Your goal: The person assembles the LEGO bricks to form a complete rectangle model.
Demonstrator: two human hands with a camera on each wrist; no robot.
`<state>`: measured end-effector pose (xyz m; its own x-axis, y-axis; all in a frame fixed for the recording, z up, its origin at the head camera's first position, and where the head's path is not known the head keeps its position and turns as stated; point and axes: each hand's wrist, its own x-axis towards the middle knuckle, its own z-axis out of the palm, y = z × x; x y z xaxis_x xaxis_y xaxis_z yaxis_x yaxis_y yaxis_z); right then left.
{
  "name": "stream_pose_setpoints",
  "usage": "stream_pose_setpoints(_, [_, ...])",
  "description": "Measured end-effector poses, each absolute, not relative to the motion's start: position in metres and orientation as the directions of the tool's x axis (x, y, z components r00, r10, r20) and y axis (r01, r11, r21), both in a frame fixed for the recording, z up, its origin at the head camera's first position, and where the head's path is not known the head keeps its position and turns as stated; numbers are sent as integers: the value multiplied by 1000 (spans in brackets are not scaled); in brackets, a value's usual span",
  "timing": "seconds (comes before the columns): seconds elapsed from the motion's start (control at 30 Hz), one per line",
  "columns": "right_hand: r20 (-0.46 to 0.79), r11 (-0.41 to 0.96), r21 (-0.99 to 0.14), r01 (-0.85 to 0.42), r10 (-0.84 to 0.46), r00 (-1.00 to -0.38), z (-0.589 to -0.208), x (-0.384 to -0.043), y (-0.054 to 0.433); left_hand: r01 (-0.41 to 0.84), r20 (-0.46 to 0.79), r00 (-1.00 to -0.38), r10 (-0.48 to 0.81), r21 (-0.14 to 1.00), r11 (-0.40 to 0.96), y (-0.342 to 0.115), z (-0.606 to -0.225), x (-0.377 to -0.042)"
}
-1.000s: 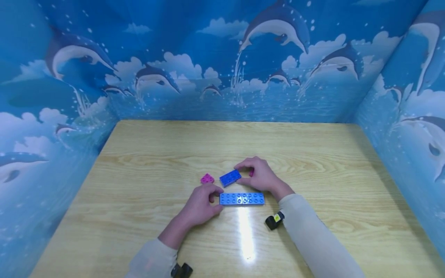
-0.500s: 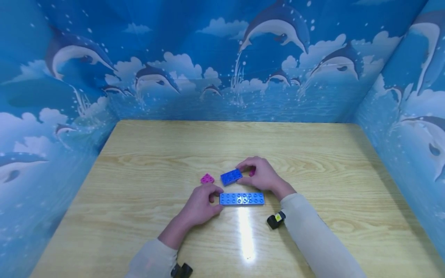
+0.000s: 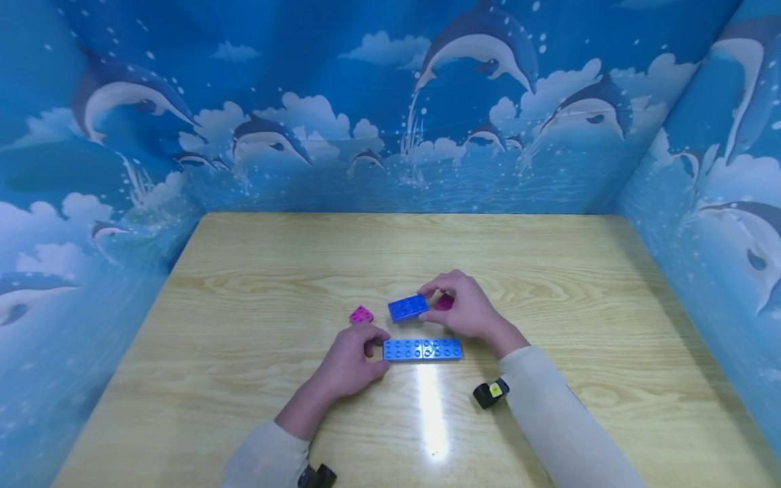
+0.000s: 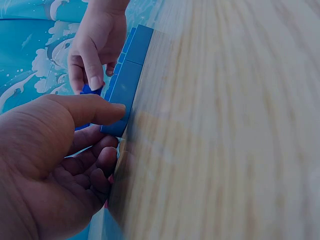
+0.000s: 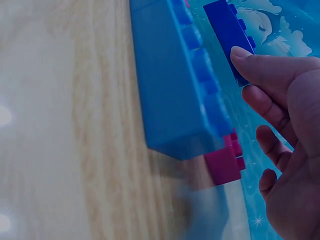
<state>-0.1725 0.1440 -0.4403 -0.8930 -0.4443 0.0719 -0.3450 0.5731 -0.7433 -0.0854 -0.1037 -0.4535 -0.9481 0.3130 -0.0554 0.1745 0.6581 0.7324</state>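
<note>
Two light blue building bricks lie end to end in a row on the table. At the row's left end my left hand pinches the brick, thumb on its near side. A darker blue brick is held by its right end between the thumb and index finger of my right hand, behind the row. In the right wrist view this dark blue brick looks raised off the table. One pink brick sits beneath the right hand, partly hidden; another pink brick lies beyond the left hand.
The wood-grain table reaches back to a blue dolphin-print curtain, which also encloses the left and right sides. A light reflection shines on the tabletop in front of the bricks.
My right hand has shifted slightly right and away with the dark blue brick, which has turned a little straighter and seems lifted. The left hand stays on the row. The head view has shifted slightly.
</note>
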Motion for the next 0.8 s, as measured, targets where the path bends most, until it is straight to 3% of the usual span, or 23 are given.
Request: stream_pose_setpoints(0.8, [182,537,-755,-378,-382,-906,-432,-127,166,153,-69,-953,294,728,668,-102,-454,-85])
